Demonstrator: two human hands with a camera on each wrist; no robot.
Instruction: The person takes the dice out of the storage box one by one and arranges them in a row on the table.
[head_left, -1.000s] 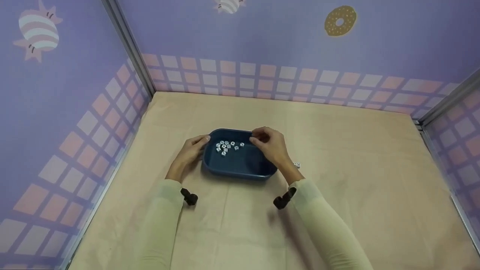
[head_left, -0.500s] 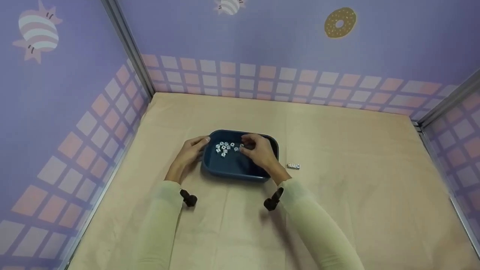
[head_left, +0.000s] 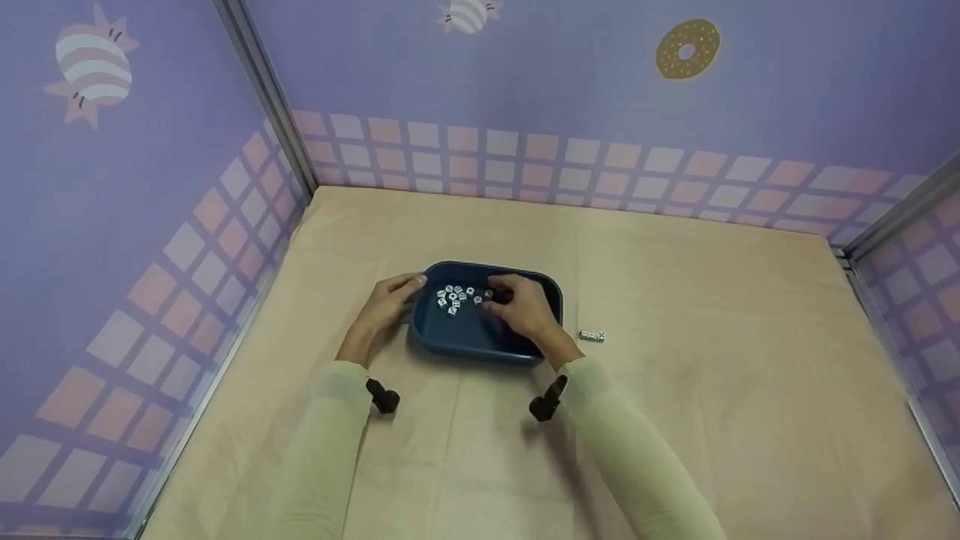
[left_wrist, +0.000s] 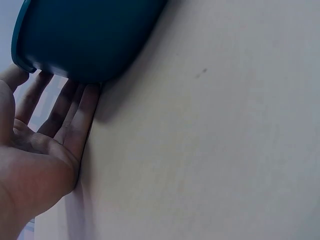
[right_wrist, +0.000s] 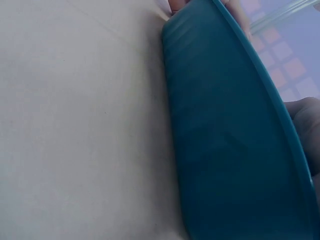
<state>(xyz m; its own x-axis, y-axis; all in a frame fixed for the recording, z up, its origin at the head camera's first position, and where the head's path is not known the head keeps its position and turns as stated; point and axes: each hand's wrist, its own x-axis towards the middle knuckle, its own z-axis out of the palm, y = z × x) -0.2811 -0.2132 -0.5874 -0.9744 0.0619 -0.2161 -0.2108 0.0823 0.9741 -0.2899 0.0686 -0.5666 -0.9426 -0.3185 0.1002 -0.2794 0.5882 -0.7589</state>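
Observation:
A blue rectangular tray [head_left: 457,332] sits on the cloth-covered table, with several white dice [head_left: 453,298] grouped in its far left part. My left hand [head_left: 386,304] holds the tray's left end. In the left wrist view, the thumb is at the tray's rim and the fingers [left_wrist: 80,117] reach against its outer wall. My right hand [head_left: 525,306] reaches over the tray's right side, thumb and fingertips pinching one die [head_left: 488,295] at the right of the group. In the right wrist view, the tray's wall hides most of this hand.
A short row of dice [head_left: 592,336] lies on the table just right of the tray. Purple walls with a pink and white tile pattern [head_left: 501,157] enclose the back and sides. A pale cloth [head_left: 712,337] covers the table.
My right hand has moved left and down from the tray's far rim to the die inside, uncovering the row of dice. My left hand keeps its hold on the tray.

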